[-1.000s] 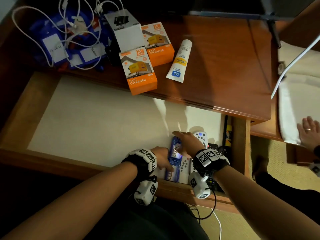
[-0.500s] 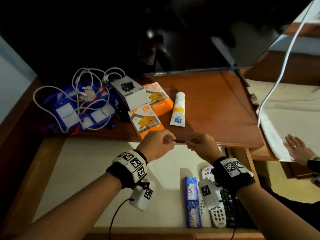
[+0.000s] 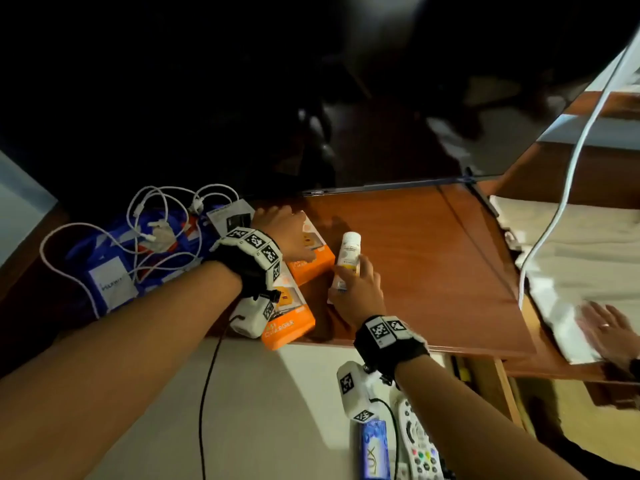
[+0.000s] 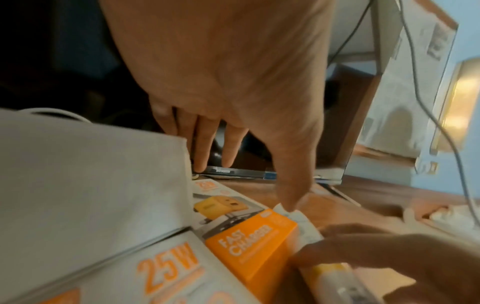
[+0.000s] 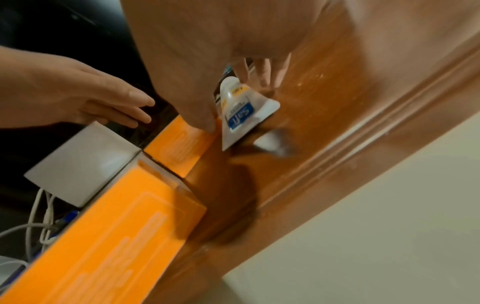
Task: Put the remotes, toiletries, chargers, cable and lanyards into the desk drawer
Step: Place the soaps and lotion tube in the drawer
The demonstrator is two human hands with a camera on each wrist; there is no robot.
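My right hand point(image 3: 353, 275) grips the white tube point(image 3: 350, 249) on the desk top, thumb and fingers pinching it point(image 5: 246, 111) with its flat tail tipped up. My left hand point(image 3: 277, 228) reaches with straight fingers point(image 4: 207, 156) over the far orange charger box point(image 3: 313, 252), thumb tip at its right edge. A second orange charger box point(image 3: 291, 323) lies nearer, beside a white box point(image 3: 230, 216). A white cable point(image 3: 156, 216) is tangled over blue lanyards point(image 3: 114, 271) at the left. In the open drawer point(image 3: 277, 410) lie a blue soap box point(image 3: 374, 448) and a white remote point(image 3: 415, 445).
A dark TV screen point(image 3: 381, 133) stands at the back of the desk point(image 3: 450, 271). Another person's hand point(image 3: 606, 327) rests on white cloth point(image 3: 571, 258) at the right. A white cord point(image 3: 571, 168) hangs there.
Both hands rose from the drawer to the desk top. The right hand has taken hold of the tube; the left has spread over the far orange box.
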